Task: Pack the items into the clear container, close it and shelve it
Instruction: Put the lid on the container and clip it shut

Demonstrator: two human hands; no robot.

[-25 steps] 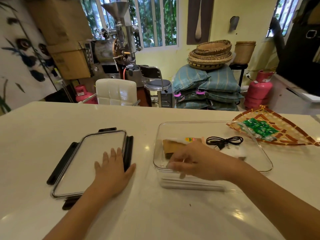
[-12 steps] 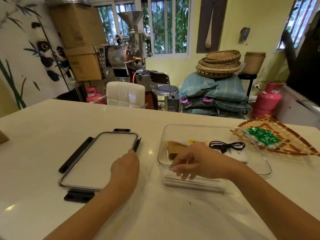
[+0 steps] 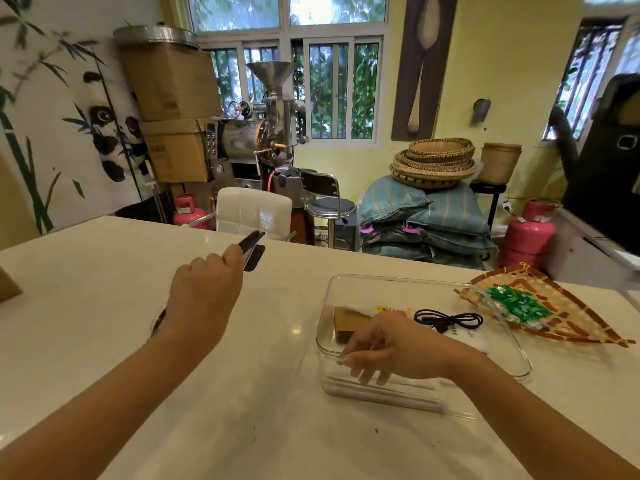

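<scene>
A clear container (image 3: pixel 502 308) stands on the white table, right of centre. Inside it lie a brown packet (image 3: pixel 349 322), a coiled black cable (image 3: pixel 448 320) and a white item with a yellow label (image 3: pixel 389 310). My right hand (image 3: pixel 391 348) grips the container's near-left rim. My left hand (image 3: pixel 204 296) holds the clear lid (image 3: pixel 252 252) with black clips, lifted off the table and seen nearly edge-on, well left of the container. Most of the lid is hidden behind that hand.
A woven fan-shaped tray (image 3: pixel 571 320) with green sweets (image 3: pixel 516 303) lies right of the container. A white chair (image 3: pixel 254 211), a stool (image 3: pixel 330 206), pink gas cylinders (image 3: pixel 528 233) and stacked sacks (image 3: pixel 426 220) stand beyond the table's far edge. A brown corner (image 3: pixel 8 285) shows at far left.
My left hand closed on the lid and raised it from flat on the table to tilted in the air. My right hand stayed on the container's rim. The camera tilted up.
</scene>
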